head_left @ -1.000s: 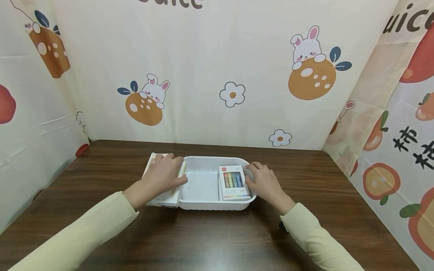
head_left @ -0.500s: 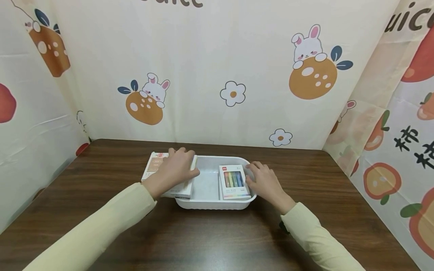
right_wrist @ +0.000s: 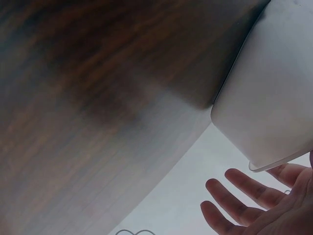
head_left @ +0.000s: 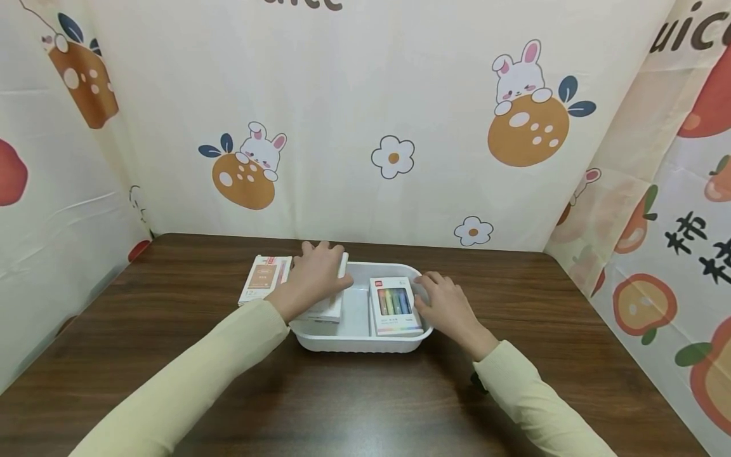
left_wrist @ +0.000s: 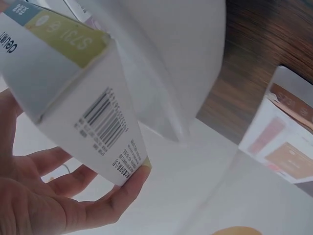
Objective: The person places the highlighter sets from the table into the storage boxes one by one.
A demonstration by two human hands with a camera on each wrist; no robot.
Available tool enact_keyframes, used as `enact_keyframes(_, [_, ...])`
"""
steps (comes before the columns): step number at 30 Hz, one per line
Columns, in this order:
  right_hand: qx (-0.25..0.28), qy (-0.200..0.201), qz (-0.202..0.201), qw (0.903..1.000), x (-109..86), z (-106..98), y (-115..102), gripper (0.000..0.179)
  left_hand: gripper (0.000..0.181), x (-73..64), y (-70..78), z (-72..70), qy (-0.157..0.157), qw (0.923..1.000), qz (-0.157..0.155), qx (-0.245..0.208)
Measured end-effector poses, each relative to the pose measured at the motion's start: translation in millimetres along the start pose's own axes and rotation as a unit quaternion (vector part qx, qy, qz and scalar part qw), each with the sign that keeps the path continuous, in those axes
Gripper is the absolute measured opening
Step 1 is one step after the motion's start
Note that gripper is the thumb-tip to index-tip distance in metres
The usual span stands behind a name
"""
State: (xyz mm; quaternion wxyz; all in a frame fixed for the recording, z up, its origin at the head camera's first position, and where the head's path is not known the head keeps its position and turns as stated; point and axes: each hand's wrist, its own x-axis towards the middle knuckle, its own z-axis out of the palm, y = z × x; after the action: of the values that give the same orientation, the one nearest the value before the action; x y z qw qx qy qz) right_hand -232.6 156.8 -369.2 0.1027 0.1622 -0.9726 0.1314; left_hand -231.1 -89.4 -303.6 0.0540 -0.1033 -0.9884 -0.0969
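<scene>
My left hand (head_left: 316, 276) grips a white deli carton (left_wrist: 93, 117) over the left part of the white tray (head_left: 360, 343). Fingers and thumb hold the carton by its sides; in the left wrist view its barcode end and a green-and-blue printed side show. Inside the tray on the right lies a white box of coloured sticks (head_left: 395, 306), its front window facing up. My right hand (head_left: 451, 311) rests at the tray's right rim, fingers loosely extended, thumb beside the box. In the right wrist view those fingers (right_wrist: 244, 196) spread just past the rim.
A second white box with a brown panel (head_left: 263, 278) lies on the dark wooden table (head_left: 365, 400), left of the tray. A curtain printed with rabbits and fruit (head_left: 342, 127) stands behind the table, with more along both sides.
My left hand has carried the carton rightward, from the tray's left edge to over its inside, uncovering the brown-panelled box left behind. The right hand and tray have stayed in place.
</scene>
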Motion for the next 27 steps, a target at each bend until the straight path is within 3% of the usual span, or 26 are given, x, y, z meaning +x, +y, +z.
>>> enact_keyframes(12, [0.003,-0.005,0.002,1.0,-0.3,-0.5,0.7,0.035,0.045,-0.6,7.2,16.9,0.011,0.9998,0.013,0.007])
enact_keyframes(27, [0.004,-0.001,0.004,1.0,-0.2,-0.2,0.1,0.035,0.048,-7.7,4.1,39.8,0.023,0.9985,0.027,0.041])
